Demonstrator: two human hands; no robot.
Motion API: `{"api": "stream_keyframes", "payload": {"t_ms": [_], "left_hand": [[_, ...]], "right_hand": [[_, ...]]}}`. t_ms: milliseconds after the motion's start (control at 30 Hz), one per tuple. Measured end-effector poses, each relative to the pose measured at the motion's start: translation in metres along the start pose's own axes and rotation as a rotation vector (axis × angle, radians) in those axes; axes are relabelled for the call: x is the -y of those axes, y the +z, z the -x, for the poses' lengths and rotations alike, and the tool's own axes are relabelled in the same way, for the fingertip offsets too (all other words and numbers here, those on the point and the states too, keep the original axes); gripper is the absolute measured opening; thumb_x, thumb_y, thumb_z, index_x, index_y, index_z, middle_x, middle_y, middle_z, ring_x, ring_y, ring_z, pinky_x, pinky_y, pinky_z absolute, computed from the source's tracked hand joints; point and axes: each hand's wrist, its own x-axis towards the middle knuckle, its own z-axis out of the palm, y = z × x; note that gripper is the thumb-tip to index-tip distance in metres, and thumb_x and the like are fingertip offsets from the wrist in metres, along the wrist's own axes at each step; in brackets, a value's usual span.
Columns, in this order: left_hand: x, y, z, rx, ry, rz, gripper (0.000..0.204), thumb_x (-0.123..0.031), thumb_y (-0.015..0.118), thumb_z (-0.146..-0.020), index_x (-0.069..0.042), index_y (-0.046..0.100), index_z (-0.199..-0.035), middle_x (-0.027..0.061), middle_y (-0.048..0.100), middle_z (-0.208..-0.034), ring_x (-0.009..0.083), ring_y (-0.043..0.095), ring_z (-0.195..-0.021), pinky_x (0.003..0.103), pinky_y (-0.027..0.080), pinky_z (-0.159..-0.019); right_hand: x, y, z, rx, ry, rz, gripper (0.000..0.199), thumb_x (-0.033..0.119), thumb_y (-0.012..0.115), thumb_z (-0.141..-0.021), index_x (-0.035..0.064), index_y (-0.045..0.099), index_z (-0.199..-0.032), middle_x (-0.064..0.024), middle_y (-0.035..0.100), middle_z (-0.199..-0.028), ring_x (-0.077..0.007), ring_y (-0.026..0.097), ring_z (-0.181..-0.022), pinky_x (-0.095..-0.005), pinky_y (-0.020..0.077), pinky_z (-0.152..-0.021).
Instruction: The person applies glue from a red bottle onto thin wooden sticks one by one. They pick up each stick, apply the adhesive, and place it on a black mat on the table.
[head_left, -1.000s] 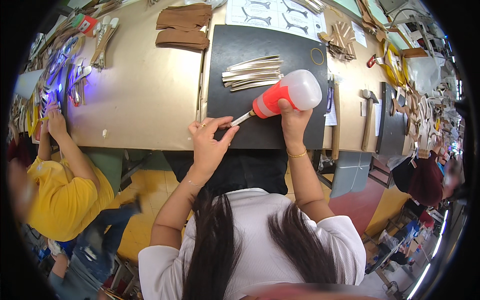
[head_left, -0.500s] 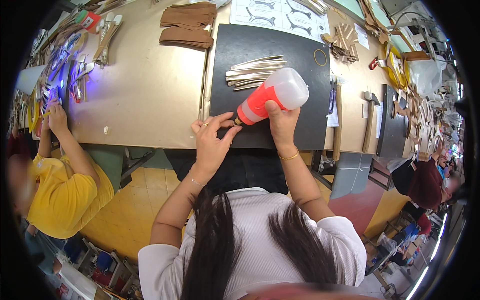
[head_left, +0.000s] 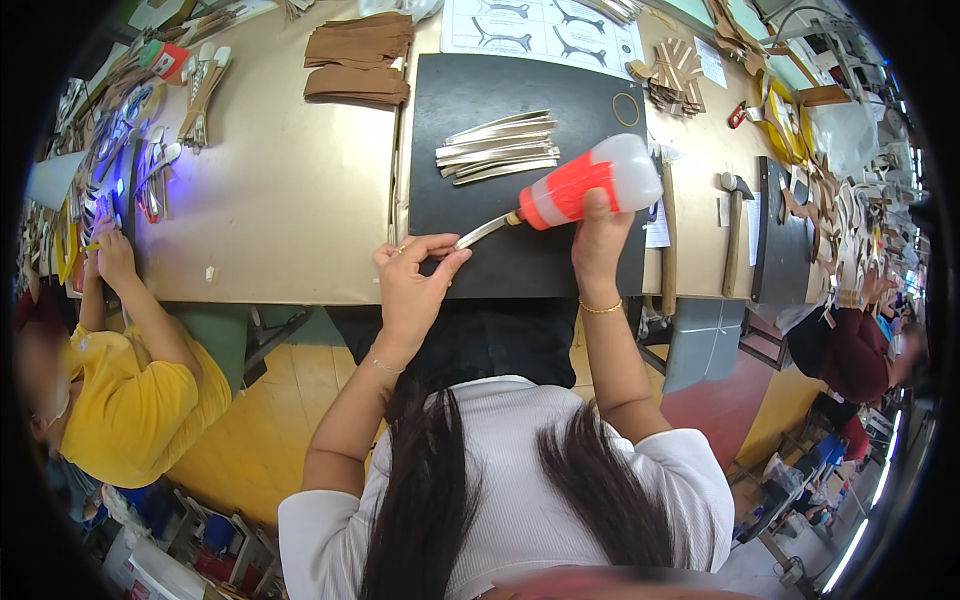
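Note:
My left hand (head_left: 415, 285) pinches the near end of a narrow pale strip (head_left: 483, 233) between thumb and fingers, over the front of a black mat (head_left: 590, 265). A squeeze bottle (head_left: 575, 187), red around its lower part and translucent white at its base, lies tilted in my right hand (head_left: 603, 240). Its brass-coloured nozzle points down and left, at the strip's far end. Whether liquid shows on the strip I cannot tell. Beyond the hands, a bundle of metallic, pale strips (head_left: 498, 147) rests on the mat.
Brown strip stacks (head_left: 357, 60) lie at the back left, beside a printed diagram sheet (head_left: 540, 30). A rubber band (head_left: 626, 109) is on the mat. Right of it lie a hammer (head_left: 735, 230) and a wooden handle (head_left: 669, 240). A person in yellow (head_left: 140, 400) works at the left.
The bottle and my right hand have moved right, away from my left hand. More of the pale strip now shows between the nozzle and my left fingers.

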Motion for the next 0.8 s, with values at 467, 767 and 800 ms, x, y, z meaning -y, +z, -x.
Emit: {"api": "stream_keyframes", "payload": {"t_ms": [467, 767, 800], "left_hand": [[0.001, 0.002, 0.004, 0.01, -0.015, -0.054, 0.018, -0.02, 0.076, -0.079, -0.007, 0.072, -0.092, 0.0011, 0.072, -0.078, 0.01, 0.056, -0.078, 0.03, 0.029, -0.087], [-0.011, 0.0, -0.017, 0.041, -0.156, 0.202, 0.02, -0.014, 0.077, -0.079, -0.001, 0.071, -0.093, 0.006, 0.072, -0.08, 0.0086, 0.058, -0.067, 0.024, 0.042, -0.075], [-0.013, -0.002, -0.03, 0.049, -0.133, 0.195, 0.021, -0.011, 0.076, -0.08, 0.001, 0.07, -0.095, 0.0064, 0.071, -0.081, 0.0076, 0.06, -0.071, 0.022, 0.044, -0.072]], "right_hand": [[-0.003, 0.031, 0.027, 0.166, 0.065, -0.155, 0.052, 0.029, 0.08, -0.079, -0.0016, 0.057, -0.114, -0.0076, 0.064, -0.104, -0.0142, 0.061, -0.093, -0.0289, 0.0498, -0.083], [0.004, 0.001, -0.006, -0.191, 0.255, -0.404, 0.065, 0.06, 0.058, -0.087, 0.0083, 0.047, -0.125, -0.004, 0.056, -0.113, -0.0166, 0.057, -0.107, -0.0348, 0.0488, -0.093], [0.006, -0.006, -0.01, -0.222, 0.228, -0.384, 0.067, 0.061, 0.058, -0.086, 0.0087, 0.046, -0.126, -0.0042, 0.056, -0.114, -0.0171, 0.056, -0.108, -0.0355, 0.0484, -0.094]]}}
